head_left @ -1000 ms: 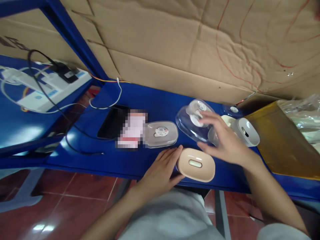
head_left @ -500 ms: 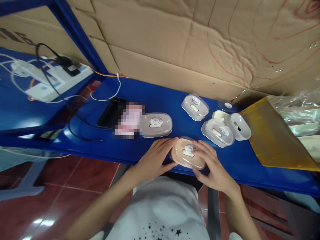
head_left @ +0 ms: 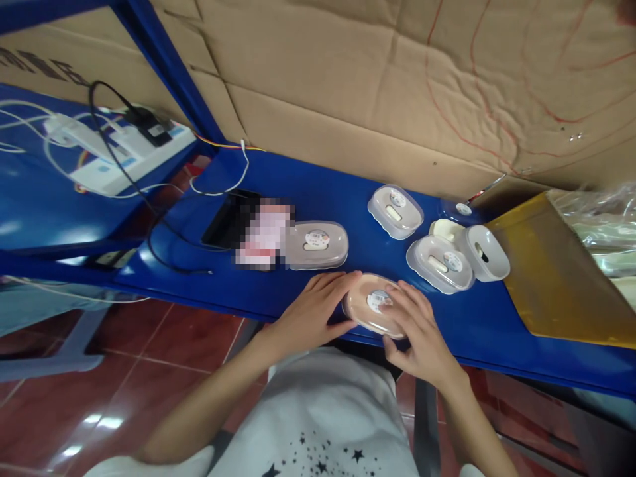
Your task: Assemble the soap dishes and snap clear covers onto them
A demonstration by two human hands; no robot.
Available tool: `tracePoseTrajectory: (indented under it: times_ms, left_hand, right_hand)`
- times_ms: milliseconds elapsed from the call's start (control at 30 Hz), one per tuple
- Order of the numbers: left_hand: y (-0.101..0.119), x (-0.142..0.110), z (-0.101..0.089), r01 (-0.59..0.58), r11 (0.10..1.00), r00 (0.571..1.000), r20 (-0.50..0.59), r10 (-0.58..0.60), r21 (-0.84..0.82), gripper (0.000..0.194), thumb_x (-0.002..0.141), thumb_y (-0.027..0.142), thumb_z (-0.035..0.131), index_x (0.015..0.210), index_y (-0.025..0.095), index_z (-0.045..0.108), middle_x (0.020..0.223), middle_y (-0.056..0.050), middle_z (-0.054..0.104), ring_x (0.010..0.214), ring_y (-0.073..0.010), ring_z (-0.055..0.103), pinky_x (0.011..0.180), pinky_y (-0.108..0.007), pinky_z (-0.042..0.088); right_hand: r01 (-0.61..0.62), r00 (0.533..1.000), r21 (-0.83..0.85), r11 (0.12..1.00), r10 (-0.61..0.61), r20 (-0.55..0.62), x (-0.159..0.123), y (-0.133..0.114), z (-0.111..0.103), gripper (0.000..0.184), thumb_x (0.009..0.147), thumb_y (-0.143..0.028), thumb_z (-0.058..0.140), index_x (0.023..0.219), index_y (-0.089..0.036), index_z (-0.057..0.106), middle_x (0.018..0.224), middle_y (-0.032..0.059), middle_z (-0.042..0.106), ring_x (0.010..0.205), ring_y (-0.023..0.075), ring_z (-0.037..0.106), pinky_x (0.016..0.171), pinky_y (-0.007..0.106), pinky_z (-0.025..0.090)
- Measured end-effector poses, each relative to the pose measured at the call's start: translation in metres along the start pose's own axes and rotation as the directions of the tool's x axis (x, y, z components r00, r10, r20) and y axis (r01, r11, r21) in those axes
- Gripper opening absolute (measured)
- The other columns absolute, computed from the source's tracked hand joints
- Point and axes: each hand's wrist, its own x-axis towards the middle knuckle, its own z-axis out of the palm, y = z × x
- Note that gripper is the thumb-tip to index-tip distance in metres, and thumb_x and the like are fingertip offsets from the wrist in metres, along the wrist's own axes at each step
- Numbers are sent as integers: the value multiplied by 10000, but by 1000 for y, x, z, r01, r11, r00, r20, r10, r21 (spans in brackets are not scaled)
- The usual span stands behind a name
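A peach-coloured oval soap box (head_left: 362, 299) with a clear lid and a round sticker sits at the front edge of the blue table, between my hands. My left hand (head_left: 314, 308) grips its left end, fingers along the far side and thumb at the near side. Around the right end is my right hand (head_left: 416, 324), with fingertips over the lid beside the sticker and the thumb low at the near edge. Just beyond my left hand lies a grey lidded soap box (head_left: 325, 255). Another grey soap box (head_left: 405, 222) stands farther back.
To the right are a grey lidded box (head_left: 460, 278), an open grey tray with a slot (head_left: 497, 262), a cream piece (head_left: 446, 229) and a clear lid (head_left: 447, 209). A yellow-edged bin (head_left: 561, 291) stands far right. A phone (head_left: 265, 232), cables and a power strip (head_left: 109, 173) are left.
The view has shifted slightly. My right fingers have moved a little inward across the lid. The pale slot by the sticker on the peach box no longer shows.
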Motion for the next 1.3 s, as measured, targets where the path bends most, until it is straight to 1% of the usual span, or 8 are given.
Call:
tracePoseTrajectory:
  times_ms: [433, 600, 733, 833, 933, 1067, 1167, 1300]
  left_hand:
    - [4, -2, 1, -4, 999, 1000, -26, 5, 42, 793, 1105, 303, 628, 1763, 342, 189, 1748, -156, 400, 1615, -348, 421, 1286, -584, 437]
    - [7, -7, -1, -23, 998, 967, -253, 37, 56, 639, 1105, 257, 610, 1684, 338, 353, 1704, -145, 410, 1574, -327, 463, 1269, -522, 472]
    - [10, -10, -1, 31, 995, 891, -453, 17, 98, 508, 1074, 189, 629, 1548, 326, 505, 1538, -117, 527, 1420, -286, 575, 1185, -468, 528]
    - [9, -9, -4, 166, 953, 822, -570, 9, 254, 478, 1040, 188, 663, 1487, 327, 565, 1457, -119, 575, 1344, -332, 604, 1118, -524, 530]
    - [5, -7, -11, 335, 849, 824, -564, -54, 408, 474, 1037, 251, 675, 1500, 286, 579, 1483, -172, 586, 1290, -405, 621, 1060, -599, 511]
    - [-1, -3, -23, 364, 812, 857, -506, -99, 456, 411, 1057, 275, 638, 1467, 250, 620, 1457, -194, 627, 1240, -413, 641, 1025, -599, 518]
    - [-1, -1, -26, 344, 815, 862, -500, -79, 466, 382, 1061, 269, 623, 1442, 247, 631, 1432, -192, 638, 1236, -404, 642, 1009, -576, 535]
    - [-1, -1, -26, 319, 803, 866, -499, -31, 503, 377, 1061, 257, 625, 1436, 223, 625, 1408, -197, 645, 1227, -398, 648, 1016, -567, 549]
  right_hand:
    - [-70, 997, -140, 988, 65, -39, 1, 5, 13, 629, 1031, -346, 702, 1613, -398, 469, 1685, 126, 502, 1576, 426, 466, 1203, 723, 444]
    - [-96, 993, -150, 984, 84, -85, 10, 8, 15, 662, 1041, -340, 680, 1649, -409, 429, 1670, 130, 514, 1565, 435, 474, 1184, 705, 459]
    - [-113, 989, -211, 971, 88, -122, 14, 5, 15, 680, 1052, -344, 683, 1664, -435, 400, 1575, 143, 544, 1480, 425, 538, 1149, 676, 481]
    - [-164, 977, -298, 940, 114, -178, 17, 5, 12, 653, 1052, -342, 689, 1649, -443, 446, 1411, 145, 583, 1325, 406, 606, 1050, 615, 531]
    - [-177, 976, -352, 919, 118, -184, 24, 8, 8, 628, 1065, -325, 660, 1656, -407, 463, 1275, 142, 610, 1163, 371, 637, 956, 556, 566]
    - [-152, 983, -370, 916, 101, -153, 48, 15, 6, 577, 1090, -341, 595, 1656, -319, 489, 1199, 160, 657, 1052, 359, 639, 901, 550, 600]
    - [-169, 985, -358, 918, 141, -102, 78, 19, 8, 526, 1108, -322, 523, 1627, -234, 539, 1215, 197, 684, 1095, 387, 639, 913, 576, 615]
    - [-129, 991, -265, 956, 130, -12, 117, 22, 8, 541, 1095, -211, 479, 1632, -185, 528, 1394, 222, 654, 1303, 399, 619, 1098, 603, 580]
